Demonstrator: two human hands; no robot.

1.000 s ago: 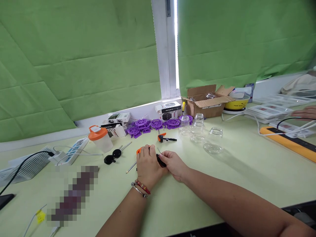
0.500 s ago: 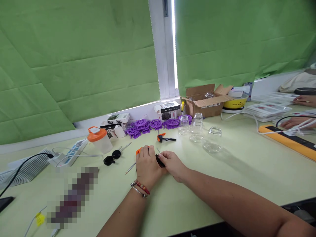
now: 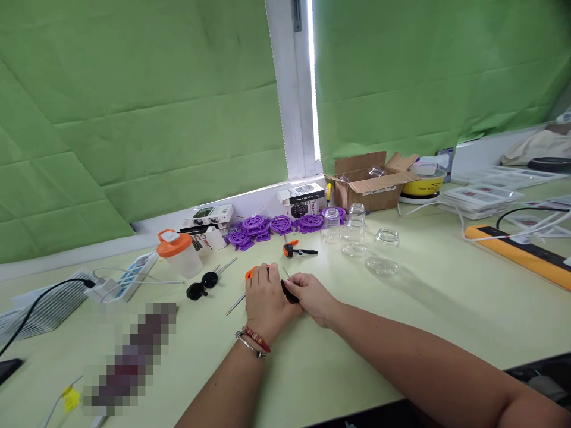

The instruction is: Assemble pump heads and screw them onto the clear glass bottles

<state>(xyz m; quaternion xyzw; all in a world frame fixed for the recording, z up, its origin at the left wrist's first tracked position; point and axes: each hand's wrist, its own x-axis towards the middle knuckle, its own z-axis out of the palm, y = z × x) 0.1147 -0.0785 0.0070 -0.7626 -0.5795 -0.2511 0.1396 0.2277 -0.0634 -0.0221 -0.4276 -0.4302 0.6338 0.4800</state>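
My left hand is curled over an orange-and-black part, most of it hidden under the fingers. A thin metal rod pokes out on that hand's left side. Thumb and fingers of my right hand pinch a black piece against the left hand; whether it belongs to the orange part cannot be seen. Left of the hands lie two black rounded pieces with thin metal shafts. Beyond them rests another orange-and-black part with a black handle.
Purple plastic wheels lie along the back beside small printed boxes. Clear glass jars and a cardboard box stand to the right. An orange-lidded cup, white power strip and orange power strip flank the workspace.
Another person's hands at the far right have left the view. My own hands hold nearly the same position and grip.
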